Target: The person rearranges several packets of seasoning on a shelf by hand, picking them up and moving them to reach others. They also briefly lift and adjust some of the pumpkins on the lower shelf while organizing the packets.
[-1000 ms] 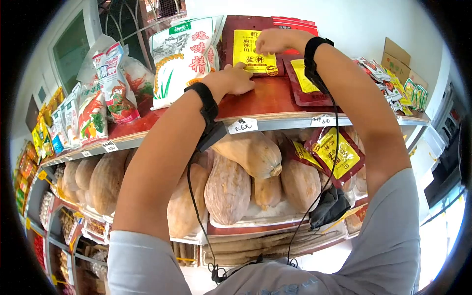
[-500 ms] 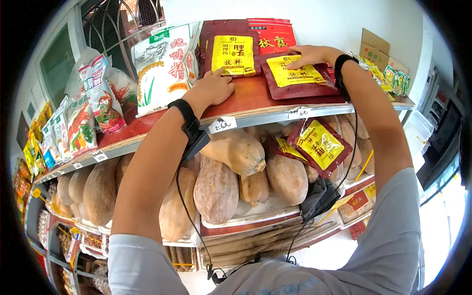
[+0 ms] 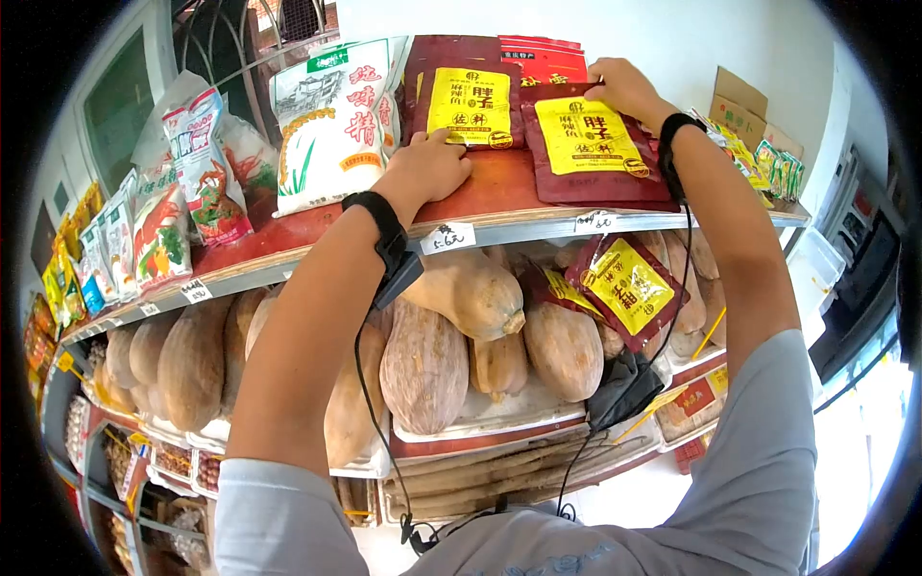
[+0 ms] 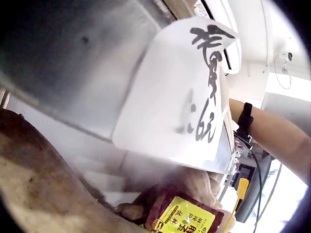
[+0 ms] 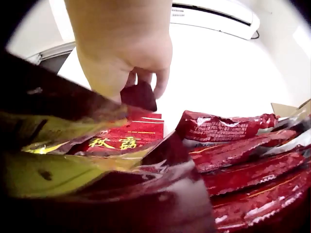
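In the head view the right hand [image 3: 624, 88] pinches the top edge of a dark red packet with a yellow label [image 3: 593, 139], at the right of the red shelf top. The right wrist view shows that hand [image 5: 124, 53] with a dark red corner between its fingers. The left hand [image 3: 431, 167] rests on the shelf, its fingertips at the lower edge of another such packet [image 3: 468, 108]; its fingers lie loosely bent. Behind the packets is a bright red bag [image 3: 544, 60]. The left wrist view does not show the left hand.
A large white bag [image 3: 336, 120] stands left of the left hand. Price tags [image 3: 448, 237] line the shelf's front edge. Below lie pumpkins [image 3: 424, 370] and a fallen packet [image 3: 629, 289]. A cardboard box [image 3: 738, 104] is at the back right.
The right hand has moved from lying on the right packet to its top edge, and that packet's label is now uncovered. The left hand has stayed by the left packet.
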`<act>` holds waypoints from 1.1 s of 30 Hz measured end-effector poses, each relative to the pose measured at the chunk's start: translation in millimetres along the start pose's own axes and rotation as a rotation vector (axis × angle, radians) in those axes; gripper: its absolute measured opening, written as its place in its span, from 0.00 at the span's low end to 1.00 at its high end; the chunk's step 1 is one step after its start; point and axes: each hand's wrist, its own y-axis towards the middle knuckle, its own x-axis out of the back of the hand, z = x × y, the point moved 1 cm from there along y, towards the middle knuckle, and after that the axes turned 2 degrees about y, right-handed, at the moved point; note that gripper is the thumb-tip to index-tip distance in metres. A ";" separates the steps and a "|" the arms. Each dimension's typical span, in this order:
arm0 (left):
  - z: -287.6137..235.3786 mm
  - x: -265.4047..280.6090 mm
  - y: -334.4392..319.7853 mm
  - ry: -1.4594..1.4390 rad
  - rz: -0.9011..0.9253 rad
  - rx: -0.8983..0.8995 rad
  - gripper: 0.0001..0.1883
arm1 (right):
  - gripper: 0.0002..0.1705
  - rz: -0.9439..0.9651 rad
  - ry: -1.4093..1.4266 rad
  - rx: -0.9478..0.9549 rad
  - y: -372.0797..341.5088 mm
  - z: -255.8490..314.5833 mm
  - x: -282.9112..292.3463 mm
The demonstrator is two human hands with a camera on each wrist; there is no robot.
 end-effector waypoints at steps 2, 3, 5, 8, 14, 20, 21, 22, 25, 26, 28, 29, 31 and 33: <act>-1.7 1.6 -2.3 -0.018 -0.022 0.019 0.22 | 0.13 -0.177 0.032 -0.093 -4.2 14.5 15.9; -2.3 1.7 -2.7 -0.032 -0.042 0.034 0.22 | 0.12 -0.239 -0.016 -0.112 -5.4 22.0 24.9; -1.8 1.6 -1.7 -0.038 -0.064 0.017 0.21 | 0.12 -0.393 -0.078 -0.072 -3.1 24.6 39.6; 0.5 -2.8 2.0 -0.060 -0.123 -0.025 0.21 | 0.13 -0.517 -0.031 0.006 0.5 28.7 67.9; 3.4 -8.1 1.9 -0.124 -0.197 -0.101 0.19 | 0.11 -0.699 -0.069 -0.085 -2.0 111.8 96.8; -21.2 16.8 -53.0 -0.057 -0.112 -0.373 0.19 | 0.08 -0.766 -0.019 -0.115 22.5 141.4 81.0; -39.1 37.4 -70.8 -0.083 -0.029 -0.234 0.19 | 0.09 -0.781 0.018 -0.105 29.5 144.1 78.0; -53.0 48.7 -82.6 -0.110 0.052 -0.093 0.19 | 0.09 -0.795 0.056 -0.094 34.8 148.0 76.4; -74.8 52.4 -96.0 -0.247 -0.177 -0.259 0.20 | 0.10 -0.756 0.135 -0.080 35.8 171.0 78.1; -71.6 44.9 -94.3 -0.245 -0.178 -0.254 0.20 | 0.10 -0.756 0.139 -0.076 33.1 175.7 77.4; -63.8 21.3 -87.4 -0.124 -0.494 -0.303 0.20 | 0.10 -0.697 0.115 -0.012 25.0 186.8 76.1; -60.9 17.5 -88.3 -0.124 -0.499 -0.299 0.20 | 0.10 -0.674 0.103 0.050 16.9 192.2 77.2; -52.9 15.5 -94.2 -0.072 -0.537 -0.192 0.21 | 0.11 -0.591 0.171 0.067 0.4 201.7 81.0; -49.8 25.9 -106.6 -0.111 -0.524 -0.208 0.20 | 0.12 -0.506 0.175 0.142 -14.8 199.2 81.9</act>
